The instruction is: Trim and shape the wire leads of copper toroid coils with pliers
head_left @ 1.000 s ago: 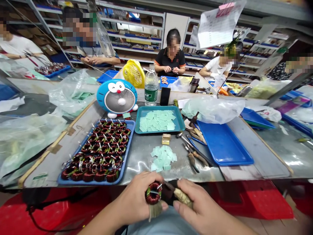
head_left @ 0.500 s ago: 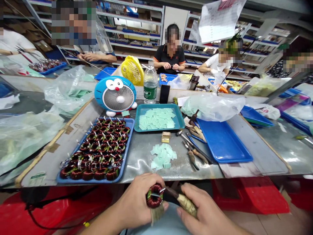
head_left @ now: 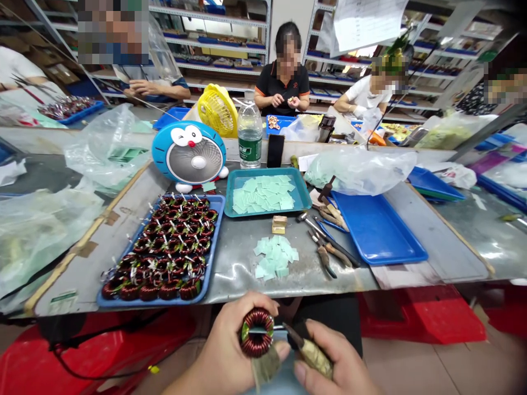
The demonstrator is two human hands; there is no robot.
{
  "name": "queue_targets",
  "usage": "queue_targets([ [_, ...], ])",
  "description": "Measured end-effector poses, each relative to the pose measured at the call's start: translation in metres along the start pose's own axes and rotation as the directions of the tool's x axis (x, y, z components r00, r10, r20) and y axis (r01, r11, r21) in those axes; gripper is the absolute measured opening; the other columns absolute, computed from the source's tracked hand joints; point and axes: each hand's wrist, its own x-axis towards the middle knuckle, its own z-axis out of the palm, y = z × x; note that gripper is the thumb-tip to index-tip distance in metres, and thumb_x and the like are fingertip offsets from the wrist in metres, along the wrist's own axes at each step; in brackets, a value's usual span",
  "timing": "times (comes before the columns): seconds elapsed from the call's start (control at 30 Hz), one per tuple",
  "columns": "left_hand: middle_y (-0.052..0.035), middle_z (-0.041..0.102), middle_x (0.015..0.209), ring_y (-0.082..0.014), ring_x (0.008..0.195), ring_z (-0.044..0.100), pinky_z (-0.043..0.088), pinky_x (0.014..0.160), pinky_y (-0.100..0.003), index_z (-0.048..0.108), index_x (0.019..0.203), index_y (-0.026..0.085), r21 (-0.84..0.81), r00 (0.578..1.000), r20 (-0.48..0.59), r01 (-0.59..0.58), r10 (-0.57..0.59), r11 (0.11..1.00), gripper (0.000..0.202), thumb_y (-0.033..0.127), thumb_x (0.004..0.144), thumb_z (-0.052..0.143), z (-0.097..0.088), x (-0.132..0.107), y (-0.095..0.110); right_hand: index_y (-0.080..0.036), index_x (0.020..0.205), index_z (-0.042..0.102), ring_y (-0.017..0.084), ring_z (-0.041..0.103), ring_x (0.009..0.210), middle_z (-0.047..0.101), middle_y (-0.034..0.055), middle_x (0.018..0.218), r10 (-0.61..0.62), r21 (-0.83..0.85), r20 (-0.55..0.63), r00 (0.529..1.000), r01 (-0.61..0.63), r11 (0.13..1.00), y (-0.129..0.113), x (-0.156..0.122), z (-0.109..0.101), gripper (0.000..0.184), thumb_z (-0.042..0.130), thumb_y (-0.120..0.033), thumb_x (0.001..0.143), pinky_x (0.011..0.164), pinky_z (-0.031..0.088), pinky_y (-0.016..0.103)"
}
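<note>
My left hand (head_left: 224, 351) is closed around a copper-wound ring coil (head_left: 257, 332), held upright below the table's front edge. My right hand (head_left: 329, 362) grips a small tool with a tape-wrapped handle (head_left: 313, 354), its dark tip pointing at the coil's right side. On the table ahead lies a loose pile of pale green square pieces (head_left: 275, 258). At the left a blue tray (head_left: 216, 241) holds several more wound coils. A teal tray (head_left: 302, 200) behind the pile holds more green squares.
Pliers and hand tools (head_left: 329, 247) lie beside an empty blue tray (head_left: 379, 230). A blue cartoon fan (head_left: 188, 156), a yellow fan (head_left: 218, 112), a water bottle (head_left: 249, 136) and a phone (head_left: 275, 151) stand at the back. Plastic bags (head_left: 362, 170) flank the bench. Other people work across it.
Both hands have dropped slightly lower in view and the coil now stands a little left. The tool tip has come slightly away from the coil's right side.
</note>
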Motion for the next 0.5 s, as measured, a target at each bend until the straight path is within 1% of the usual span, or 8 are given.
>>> queue_targets([
  [0.07,-0.0021,0.071,0.093,-0.0228,0.098,0.073,0.056,0.085,-0.031,0.063,0.096,0.023,-0.115,1.000,-0.009,0.003,-0.004,0.993,0.031,0.030,0.073,0.083,0.005,0.001,0.000,-0.020,0.100,0.065,0.015,0.045,0.075,0.052,-0.0001,0.084,0.021,0.108,0.020,1.000,-0.023,0.994,-0.001,0.001,0.000,0.027,0.065,-0.042,0.085,0.068,0.037,0.025],
  [0.13,-0.0008,0.069,0.089,-0.0236,0.102,0.073,0.056,0.089,-0.031,0.062,0.096,0.024,-0.214,1.000,-0.023,-0.001,-0.004,0.977,0.032,0.028,0.073,0.084,0.010,0.003,-0.002,-0.018,0.096,0.063,0.014,0.041,0.072,0.049,-0.0014,0.081,0.030,0.161,0.027,0.999,-0.034,0.986,-0.002,0.003,0.002,0.025,0.065,-0.041,0.085,0.065,0.034,0.025],
  [0.2,0.0000,0.067,0.087,-0.0233,0.105,0.071,0.055,0.091,-0.030,0.062,0.098,0.024,-0.282,0.999,-0.035,-0.012,0.002,0.959,0.034,0.028,0.073,0.085,0.014,0.004,-0.007,-0.018,0.090,0.059,0.012,0.038,0.069,0.045,-0.0028,0.077,0.021,0.167,0.021,1.000,-0.024,0.986,-0.002,0.005,0.003,0.022,0.065,-0.039,0.085,0.062,0.031,0.025],
  [0.27,0.0007,0.067,0.088,-0.0209,0.103,0.069,0.052,0.095,-0.030,0.061,0.100,0.024,-0.325,1.000,-0.020,-0.028,0.023,0.945,0.037,0.031,0.074,0.086,0.015,0.006,-0.015,-0.019,0.087,0.056,0.012,0.039,0.068,0.044,-0.0032,0.075,0.006,0.139,0.007,1.000,-0.007,0.990,-0.003,0.007,0.002,0.022,0.064,-0.039,0.085,0.061,0.032,0.025],
  [0.33,0.0016,0.067,0.094,-0.0182,0.101,0.067,0.046,0.106,-0.033,0.061,0.103,0.026,-0.345,0.998,0.022,-0.053,0.064,0.937,0.042,0.035,0.074,0.089,0.013,0.007,-0.023,-0.019,0.089,0.056,0.014,0.046,0.073,0.049,-0.0011,0.081,-0.044,0.060,-0.008,0.999,0.045,0.997,-0.004,0.007,-0.005,0.021,0.064,-0.038,0.086,0.066,0.037,0.025],
  [0.4,0.0016,0.067,0.102,-0.0175,0.105,0.065,0.036,0.117,-0.036,0.060,0.109,0.028,-0.344,0.994,0.057,-0.070,0.096,0.936,0.048,0.038,0.073,0.091,0.008,0.008,-0.029,-0.020,0.097,0.057,0.018,0.054,0.086,0.055,0.0027,0.093,-0.123,-0.081,-0.016,0.992,0.122,0.989,-0.007,0.005,-0.016,0.017,0.062,-0.035,0.090,0.077,0.043,0.027],
  [0.43,0.0012,0.066,0.106,-0.0170,0.105,0.064,0.034,0.118,-0.037,0.059,0.112,0.029,-0.353,0.993,0.071,-0.065,0.096,0.933,0.052,0.039,0.073,0.091,0.005,0.008,-0.030,-0.020,0.101,0.057,0.020,0.056,0.093,0.057,0.0046,0.099,-0.167,-0.167,-0.024,0.986,0.161,0.973,-0.009,0.004,-0.022,0.015,0.060,-0.033,0.093,0.083,0.044,0.029],
  [0.5,-0.0001,0.065,0.113,-0.0140,0.097,0.064,0.042,0.108,-0.033,0.055,0.116,0.030,-0.425,0.991,0.119,-0.009,0.065,0.905,0.059,0.044,0.072,0.092,0.001,0.008,-0.029,-0.021,0.104,0.056,0.022,0.056,0.099,0.057,0.0067,0.106,-0.239,-0.351,-0.046,0.970,0.209,0.913,-0.013,0.002,-0.034,0.009,0.056,-0.026,0.097,0.087,0.045,0.032],
])
